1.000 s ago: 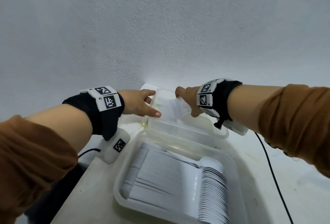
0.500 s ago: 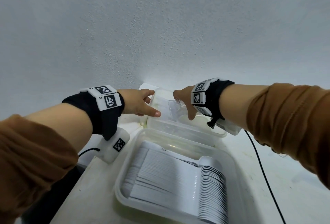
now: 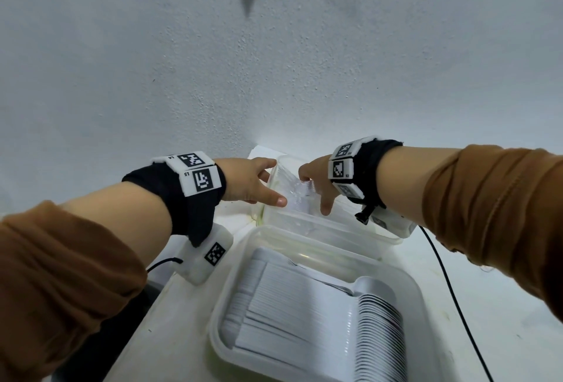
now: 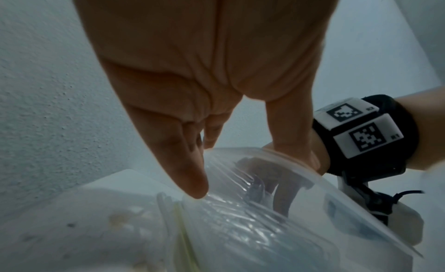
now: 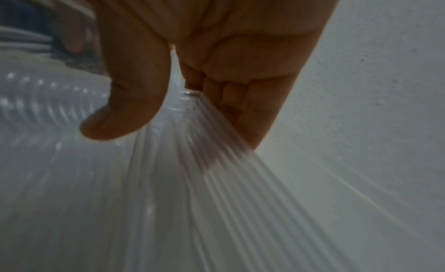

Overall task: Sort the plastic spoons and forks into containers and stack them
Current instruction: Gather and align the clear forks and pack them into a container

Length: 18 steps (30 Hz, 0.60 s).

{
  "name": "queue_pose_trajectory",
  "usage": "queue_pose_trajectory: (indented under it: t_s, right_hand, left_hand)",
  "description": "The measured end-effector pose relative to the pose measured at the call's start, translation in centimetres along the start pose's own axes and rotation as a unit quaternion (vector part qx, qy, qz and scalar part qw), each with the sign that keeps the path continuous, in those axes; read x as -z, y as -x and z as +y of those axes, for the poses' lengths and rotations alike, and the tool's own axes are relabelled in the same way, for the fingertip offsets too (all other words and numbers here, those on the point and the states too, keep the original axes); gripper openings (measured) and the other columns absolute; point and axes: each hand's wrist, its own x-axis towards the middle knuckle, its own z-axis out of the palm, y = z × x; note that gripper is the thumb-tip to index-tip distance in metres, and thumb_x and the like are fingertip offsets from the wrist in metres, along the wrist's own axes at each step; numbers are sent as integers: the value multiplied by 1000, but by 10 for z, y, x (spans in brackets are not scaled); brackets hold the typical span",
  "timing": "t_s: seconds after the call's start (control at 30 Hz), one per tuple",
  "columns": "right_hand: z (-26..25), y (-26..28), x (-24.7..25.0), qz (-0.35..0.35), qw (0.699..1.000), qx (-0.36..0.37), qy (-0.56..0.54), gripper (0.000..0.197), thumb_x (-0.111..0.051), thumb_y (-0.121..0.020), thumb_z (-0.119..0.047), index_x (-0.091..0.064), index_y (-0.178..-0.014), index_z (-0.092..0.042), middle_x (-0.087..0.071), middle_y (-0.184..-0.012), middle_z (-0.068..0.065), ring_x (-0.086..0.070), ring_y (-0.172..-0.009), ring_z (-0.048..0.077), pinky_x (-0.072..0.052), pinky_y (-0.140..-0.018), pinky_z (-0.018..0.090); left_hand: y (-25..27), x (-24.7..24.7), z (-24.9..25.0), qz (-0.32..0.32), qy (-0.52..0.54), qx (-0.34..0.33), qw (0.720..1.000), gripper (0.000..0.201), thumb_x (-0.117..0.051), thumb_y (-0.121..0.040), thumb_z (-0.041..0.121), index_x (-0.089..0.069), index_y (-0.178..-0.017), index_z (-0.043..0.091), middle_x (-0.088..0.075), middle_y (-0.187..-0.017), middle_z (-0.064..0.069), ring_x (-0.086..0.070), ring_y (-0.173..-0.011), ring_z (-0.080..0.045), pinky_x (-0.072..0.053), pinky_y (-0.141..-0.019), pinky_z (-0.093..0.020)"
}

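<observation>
A near clear container point(image 3: 220, 305) holds a neat row of white spoons point(image 3: 304, 308). Behind it stands a second clear container point(image 3: 323, 224) against the wall. My right hand point(image 3: 316, 186) reaches down into it and pinches a bundle of clear plastic forks point(image 3: 300, 195) between thumb and fingers; the right wrist view shows the hand point(image 5: 216, 47) gripping the forks point(image 5: 204, 162) by one end. My left hand point(image 3: 253, 180) rests on the far container's left rim with straight fingers. In the left wrist view its thumb point(image 4: 190, 177) touches the container wall point(image 4: 265, 228).
The white table point(image 3: 502, 320) ends at a pale wall point(image 3: 274, 76) just behind the far container. A black cable point(image 3: 451, 290) runs down the table to the right. The table's left edge drops to a dark area point(image 3: 91, 345).
My right hand has moved slightly left and lower into the far container with the forks. The left hand has stayed on the rim.
</observation>
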Motion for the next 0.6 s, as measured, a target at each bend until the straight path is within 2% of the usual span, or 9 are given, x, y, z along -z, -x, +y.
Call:
queue_pose_trajectory:
  t_s: [0.07,0.13,0.2,0.3,0.4,0.5,0.53,0.6]
  right_hand:
    - [5,0,0,4,1000,10,-24,61,-73,-80,-27,-46,-132,-8,-56,-130,9,-54,-115,26,-42,-74,24]
    - [8,-1,0,14,999,5,-39,64,-71,-81,-31,-41,-135,-12,-54,-131,3,-50,-119,21,-39,-87,25]
    - [9,-4,-2,22,999,2,-43,62,-68,-84,-32,-41,-136,-13,-53,-131,2,-49,-120,19,-37,-94,27]
    - [9,-8,-2,22,999,1,-41,56,-63,-87,-33,-44,-135,-12,-55,-130,3,-50,-120,20,-37,-96,27]
    - [11,-10,-1,13,998,-2,-55,55,-66,-85,-31,-47,-133,-10,-57,-129,3,-52,-118,20,-39,-95,27]
    - [7,-12,-2,14,999,-10,-38,55,-66,-85,-30,-47,-131,-7,-57,-125,4,-54,-111,22,-42,-87,29]
    - [6,-14,-4,14,999,-14,-29,52,-65,-85,-28,-47,-129,-7,-57,-120,5,-54,-103,22,-42,-80,28]
    - [5,-16,-5,8,1000,-12,-27,38,-65,-85,-23,-51,-117,-8,-55,-95,2,-49,-85,19,-38,-60,24]
  left_hand:
    - [0,0,1,-3,-15,-2,1000,86,-68,-79,43,-18,-148,29,-47,-137,13,-57,-111,-10,-37,-86,-18]
    - [0,1,1,-7,-22,-2,1000,86,-68,-79,44,-19,-148,29,-47,-137,13,-58,-111,-11,-37,-91,-21]
    - [-2,1,0,-12,-22,-1,1000,87,-68,-78,44,-19,-148,30,-46,-139,12,-59,-111,-11,-39,-94,-22]
    - [-3,1,0,-18,-19,-5,1000,87,-69,-76,45,-21,-147,32,-47,-138,11,-60,-109,-11,-40,-95,-24]
    - [-3,2,0,-18,-23,-4,1000,87,-69,-77,45,-20,-148,31,-48,-137,14,-60,-109,-11,-41,-96,-25]
    - [-2,2,-1,-21,-17,-7,1000,83,-68,-79,43,-22,-147,31,-50,-130,15,-60,-108,-12,-42,-86,-21]
    - [-2,2,-1,-21,-13,-6,1000,82,-68,-79,43,-23,-147,31,-50,-129,15,-60,-107,-12,-42,-82,-19]
    - [-1,2,0,-21,-14,-4,1000,81,-68,-79,43,-23,-147,32,-50,-128,15,-60,-108,-12,-40,-80,-19]
